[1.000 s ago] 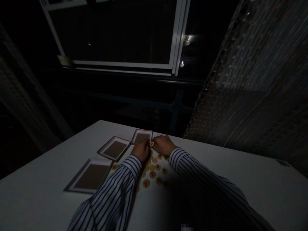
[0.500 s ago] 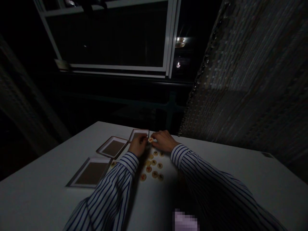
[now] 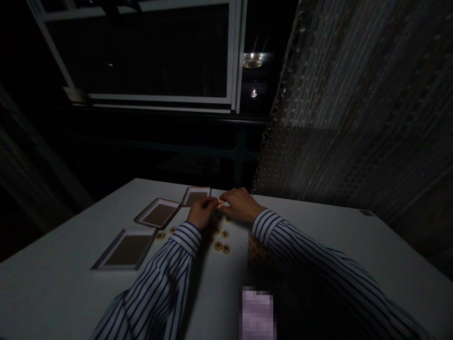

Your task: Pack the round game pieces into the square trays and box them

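Note:
A round, pale Chinese chess piece (image 3: 220, 203) with a red character is held up between my hands. My right hand (image 3: 242, 205) pinches it between thumb and fingers from the right. From the left, the closed fingertips of my left hand (image 3: 201, 213) meet its edge; whether they grip anything else is hidden. Below the hands lie several loose pieces with dark characters, among them one piece (image 3: 225, 234) and a touching pair (image 3: 222, 248). Two more pieces (image 3: 160, 235) sit left of my left wrist. Under my right forearm, a dim container (image 3: 257, 252) of pieces is partly covered.
Three shallow framed trays stand in a slanting row on the white table (image 3: 60, 283): a near tray (image 3: 123, 248), a middle tray (image 3: 158, 212) and a far tray (image 3: 196, 193). A pink pixelated patch (image 3: 257, 311) is at the front. Beaded curtain (image 3: 336, 118) hangs at right.
The view has swung slightly right. My left fingertips have come to the piece in my right hand. Fewer loose pieces show below, the red ones there are out of sight; two now show by the trays.

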A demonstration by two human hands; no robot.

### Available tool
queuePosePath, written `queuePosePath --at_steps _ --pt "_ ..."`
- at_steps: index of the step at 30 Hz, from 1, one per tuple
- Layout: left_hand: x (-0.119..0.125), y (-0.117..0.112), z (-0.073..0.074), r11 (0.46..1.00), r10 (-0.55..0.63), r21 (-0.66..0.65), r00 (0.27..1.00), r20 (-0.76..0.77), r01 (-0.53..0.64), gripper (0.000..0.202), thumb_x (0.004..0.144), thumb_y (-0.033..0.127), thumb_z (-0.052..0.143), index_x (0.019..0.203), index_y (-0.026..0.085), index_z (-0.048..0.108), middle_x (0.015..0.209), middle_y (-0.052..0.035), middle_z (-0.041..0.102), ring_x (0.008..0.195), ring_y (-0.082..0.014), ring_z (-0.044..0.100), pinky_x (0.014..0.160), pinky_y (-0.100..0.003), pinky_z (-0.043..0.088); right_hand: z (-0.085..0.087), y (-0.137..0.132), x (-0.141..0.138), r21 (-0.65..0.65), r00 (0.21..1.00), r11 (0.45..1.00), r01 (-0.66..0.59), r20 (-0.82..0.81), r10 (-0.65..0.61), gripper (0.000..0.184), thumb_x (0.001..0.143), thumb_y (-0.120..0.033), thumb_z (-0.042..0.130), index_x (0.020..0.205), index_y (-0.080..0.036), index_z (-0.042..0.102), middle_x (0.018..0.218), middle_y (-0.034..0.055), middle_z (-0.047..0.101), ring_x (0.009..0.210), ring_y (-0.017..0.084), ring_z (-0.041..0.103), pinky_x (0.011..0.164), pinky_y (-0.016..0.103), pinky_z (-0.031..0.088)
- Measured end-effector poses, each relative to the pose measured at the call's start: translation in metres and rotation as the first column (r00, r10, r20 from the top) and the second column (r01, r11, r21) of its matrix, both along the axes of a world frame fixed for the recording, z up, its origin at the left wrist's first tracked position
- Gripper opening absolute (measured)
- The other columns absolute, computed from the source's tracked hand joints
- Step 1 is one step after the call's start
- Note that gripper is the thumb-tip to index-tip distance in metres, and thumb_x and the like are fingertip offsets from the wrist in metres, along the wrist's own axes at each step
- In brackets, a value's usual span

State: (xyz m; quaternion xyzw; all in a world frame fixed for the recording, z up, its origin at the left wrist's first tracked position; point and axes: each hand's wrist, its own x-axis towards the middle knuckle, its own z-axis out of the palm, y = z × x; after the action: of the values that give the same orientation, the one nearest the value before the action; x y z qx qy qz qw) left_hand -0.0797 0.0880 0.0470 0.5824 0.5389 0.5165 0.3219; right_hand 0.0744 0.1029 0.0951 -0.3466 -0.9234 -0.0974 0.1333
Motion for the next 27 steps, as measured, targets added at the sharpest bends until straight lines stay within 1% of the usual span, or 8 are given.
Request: queuePosePath --at_steps 4,8,17,21,27 --pt "0.010 -0.006 0.002 0.999 -0.022 -0.029 0.998 0.054 0.024 0.029 0.065 0.035 0.056 0.082 0.012 0.062 0.076 -0.0064 0.065 0.071 -0.0168 0.058 0.067 -0.028 0.044 0.002 -0.009 0.011 -0.004 1.000 1.000 0.009 -0.013 -0.009 0.028 0.079 -0.035 0.045 0.098 -0.017 0.054 0.091 0.0078 0.060 0.088 0.020 0.050 0.072 0.032 0.028" --pt "0.020 -0.014 0.005 0.999 0.000 -0.040 0.999 0.044 0.001 0.029 0.064 0.036 0.058 0.081 0.012 0.063 0.075 -0.0060 0.065 0.069 -0.0161 0.058 0.067 -0.027 0.043 0.005 -0.019 0.020 -0.007 0.999 1.000 0.014 -0.029 -0.014 0.028 0.081 -0.035 0.043 0.098 -0.017 0.055 0.091 0.0077 0.060 0.089 0.019 0.050 0.074 0.032 0.028" --pt "0.040 -0.029 0.010 0.998 -0.015 -0.055 0.994 0.111 0.021 0.032 0.062 0.037 0.060 0.081 0.012 0.064 0.071 -0.0054 0.065 0.064 -0.0149 0.057 0.061 -0.026 0.043 0.006 -0.032 0.041 -0.042 0.996 0.999 0.030 -0.084 -0.033 0.028 0.080 -0.036 0.044 0.098 -0.018 0.055 0.093 0.0066 0.060 0.089 0.018 0.051 0.075 0.031 0.029" --pt "0.049 -0.032 0.008 0.999 -0.018 -0.038 0.989 0.144 0.023 0.033 0.062 0.038 0.060 0.082 0.012 0.064 0.074 -0.0056 0.065 0.065 -0.0140 0.057 0.061 -0.025 0.043 0.006 -0.037 0.050 -0.051 0.990 0.999 0.005 -0.144 -0.012 0.028 0.081 -0.036 0.044 0.099 -0.017 0.055 0.092 0.0065 0.060 0.087 0.017 0.052 0.075 0.030 0.031" --pt "0.060 -0.043 0.011 0.999 -0.002 -0.052 0.981 0.195 0.013 0.034 0.061 0.038 0.061 0.082 0.012 0.064 0.073 -0.0050 0.064 0.063 -0.0131 0.056 0.058 -0.024 0.043 0.003 -0.043 0.061 -0.148 0.960 0.988 -0.033 -0.281 -0.010 0.029 0.080 -0.034 0.045 0.101 -0.017 0.055 0.090 0.0048 0.061 0.083 0.014 0.053 0.074 0.027 0.035"
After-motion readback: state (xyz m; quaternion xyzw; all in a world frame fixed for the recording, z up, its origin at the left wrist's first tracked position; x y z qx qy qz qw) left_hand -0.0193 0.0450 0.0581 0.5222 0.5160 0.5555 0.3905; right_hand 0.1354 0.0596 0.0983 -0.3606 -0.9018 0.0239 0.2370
